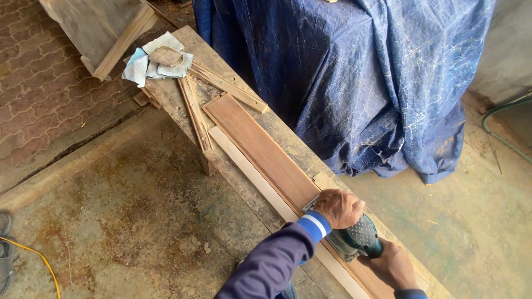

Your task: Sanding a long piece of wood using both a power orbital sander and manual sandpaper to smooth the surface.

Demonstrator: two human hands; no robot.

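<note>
A long reddish-brown plank [260, 149] lies along a rough wooden workbench [178, 113], with a pale strip [249, 169] beside it. A green electric sander [360, 239] rests on the plank's near end. My left hand [339, 207] presses down on the sander's front top. Behind it, my right hand [393, 266] grips the sander's rear handle. Both arms wear dark purple sleeves with blue and white cuffs.
Loose sandpaper sheets [158, 61] and thin wood strips [195, 113] lie at the bench's far end. A blue tarp [360, 72] covers something bulky to the right. A wooden frame [100, 27] stands top left. On the concrete floor are a yellow cable [39, 259] and a green hose [501, 108].
</note>
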